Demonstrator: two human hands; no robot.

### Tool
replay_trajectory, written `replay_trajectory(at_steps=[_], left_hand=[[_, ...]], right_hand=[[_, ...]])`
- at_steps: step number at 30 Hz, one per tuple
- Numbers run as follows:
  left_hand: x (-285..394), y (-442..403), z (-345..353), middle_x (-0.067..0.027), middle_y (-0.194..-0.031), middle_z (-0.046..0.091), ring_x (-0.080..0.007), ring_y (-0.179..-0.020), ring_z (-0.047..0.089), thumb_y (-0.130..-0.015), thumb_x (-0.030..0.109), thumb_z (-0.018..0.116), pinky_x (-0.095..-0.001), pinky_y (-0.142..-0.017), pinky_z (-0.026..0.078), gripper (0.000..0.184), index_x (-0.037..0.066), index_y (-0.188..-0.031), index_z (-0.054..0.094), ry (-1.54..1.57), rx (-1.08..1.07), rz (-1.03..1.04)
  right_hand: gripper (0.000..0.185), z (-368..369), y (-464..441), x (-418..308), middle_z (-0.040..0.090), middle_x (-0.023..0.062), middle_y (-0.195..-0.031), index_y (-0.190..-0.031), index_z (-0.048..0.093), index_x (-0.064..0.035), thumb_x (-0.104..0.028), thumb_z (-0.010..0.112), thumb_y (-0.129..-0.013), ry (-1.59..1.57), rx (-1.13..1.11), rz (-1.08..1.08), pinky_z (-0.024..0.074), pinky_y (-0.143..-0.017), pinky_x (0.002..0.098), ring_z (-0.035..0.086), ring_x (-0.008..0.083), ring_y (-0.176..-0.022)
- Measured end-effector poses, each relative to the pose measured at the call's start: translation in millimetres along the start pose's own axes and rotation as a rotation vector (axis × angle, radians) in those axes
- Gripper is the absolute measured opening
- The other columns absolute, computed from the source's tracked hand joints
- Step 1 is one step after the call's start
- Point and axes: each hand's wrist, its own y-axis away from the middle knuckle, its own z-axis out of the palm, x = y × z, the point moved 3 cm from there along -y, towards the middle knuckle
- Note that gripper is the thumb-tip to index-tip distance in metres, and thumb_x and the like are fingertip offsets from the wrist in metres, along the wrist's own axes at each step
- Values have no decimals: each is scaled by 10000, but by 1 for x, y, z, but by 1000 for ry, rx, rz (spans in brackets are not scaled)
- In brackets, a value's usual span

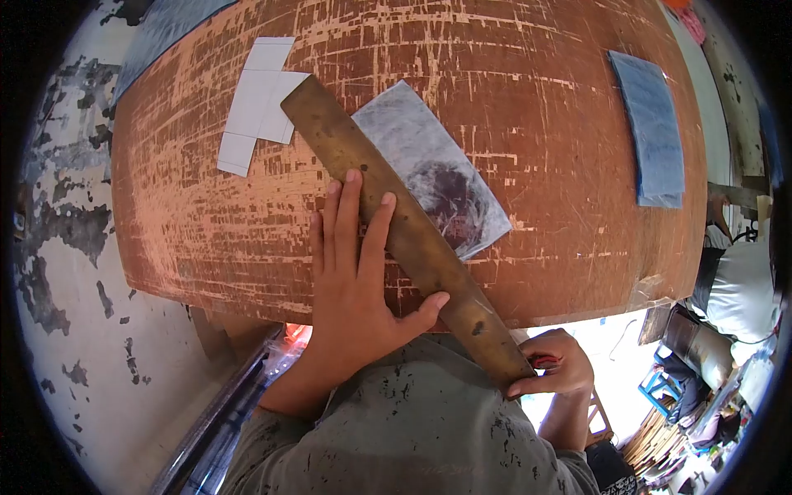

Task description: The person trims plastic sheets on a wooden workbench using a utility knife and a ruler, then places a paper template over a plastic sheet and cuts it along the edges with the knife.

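Note:
A long, flat brown bar (412,231) lies diagonally over the worn wooden table, its lower end past the front edge. My left hand (355,280) rests with fingers spread on the bar's left side, fingertips and thumb touching it. At the lower end my right hand (554,365) is closed around a small red object (543,361), its thumb near the bar's end; the rest of that object is hidden. A whitish, translucent sheet (421,157) lies along the bar's right edge, partly under it. White paper pieces (262,99) touch the bar's upper end.
The scratched table (561,157) carries folded bluish sheets (652,128) at the right and another bluish sheet (169,41) at the upper left corner. A peeling wall (66,247) stands at the left. Below right are a blue stool (660,384) and piled items.

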Motion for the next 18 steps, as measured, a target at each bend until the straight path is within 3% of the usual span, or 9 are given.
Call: replay_trajectory(at_steps=[11,18], left_hand=[[0,0,-1,-324,-1752,190,-556,-1617,208,-806,519,832,-726,-1289,145,1106,56,-1672,323,-3,-11,-4],[-2,0,0,-332,-1748,194,-559,-1615,212,-812,551,807,-730,-1285,146,1113,50,-1673,312,-8,-12,0]], right_hand=[[445,2,-3,-3,571,49,-658,-792,698,-41,-319,1040,-737,16,-37,16,357,-541,372,528,173,-570],[430,5,-4,-7,626,63,-689,-902,761,-35,-318,1041,-739,37,-52,-53,397,-545,356,578,188,-584]])
